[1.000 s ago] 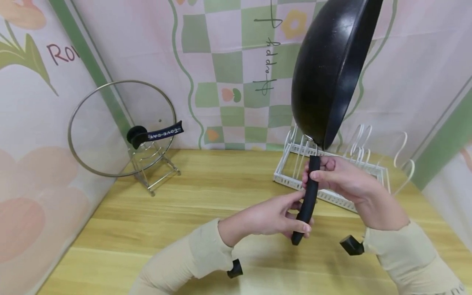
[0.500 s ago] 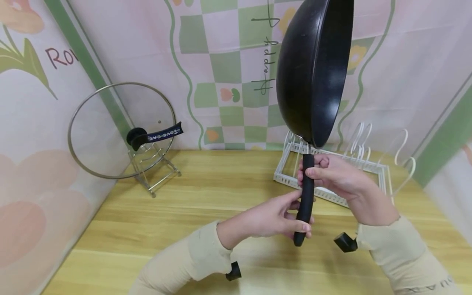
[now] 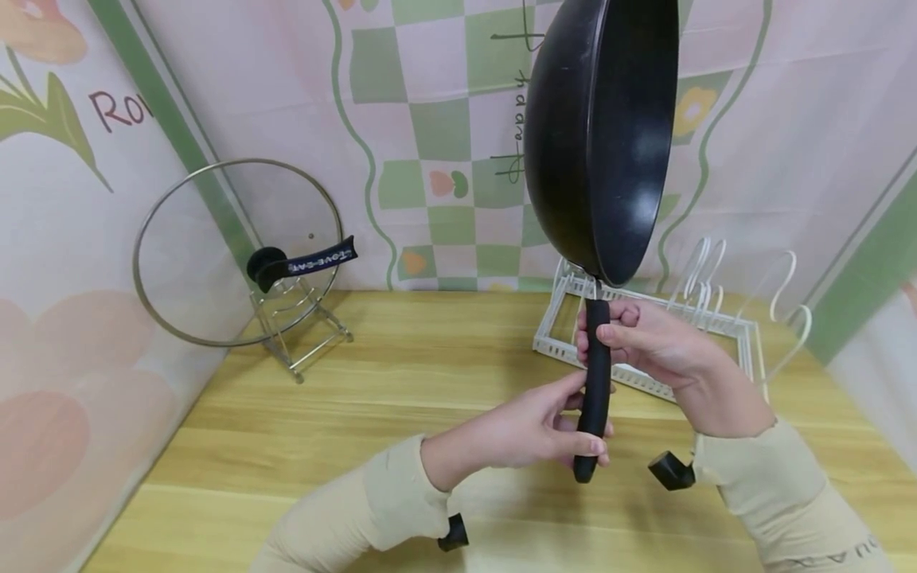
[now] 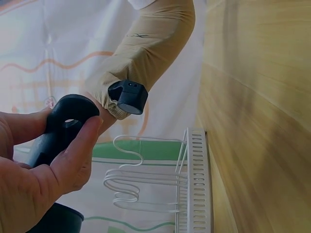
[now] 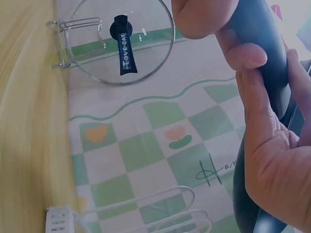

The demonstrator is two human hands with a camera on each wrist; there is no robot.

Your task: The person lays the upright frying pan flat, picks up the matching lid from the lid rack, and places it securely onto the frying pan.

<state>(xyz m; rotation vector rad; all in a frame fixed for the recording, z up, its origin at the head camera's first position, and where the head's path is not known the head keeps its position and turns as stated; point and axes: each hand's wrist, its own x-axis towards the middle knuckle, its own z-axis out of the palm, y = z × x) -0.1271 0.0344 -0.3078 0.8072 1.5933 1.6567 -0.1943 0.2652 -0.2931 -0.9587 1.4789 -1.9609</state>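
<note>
A black wok (image 3: 573, 143) is held up on end above the table, its bowl at the top and its opening turned to the right. Its black handle (image 3: 595, 374) points down toward me. My left hand (image 3: 533, 422) grips the handle near its lower end, thumb on the near side. Higher up, close to the bowl, my right hand (image 3: 655, 342) pinches the same handle between thumb and fingers. The left wrist view shows the handle's end (image 4: 73, 109) with a hanging hole, between the left thumb and fingers. The wok's top is cut off in the head view.
Behind the wok, a white wire rack (image 3: 645, 382) with curved dividers stands on the wooden table (image 3: 358, 414). At the left, a glass lid (image 3: 193, 263) with a black knob leans on a small metal stand (image 3: 308, 350). Printed cloth (image 3: 444, 119) hangs behind.
The wok has swung left and turned, so more of its inside shows. Both hands keep their hold on the handle; the right hand has shifted slightly left.
</note>
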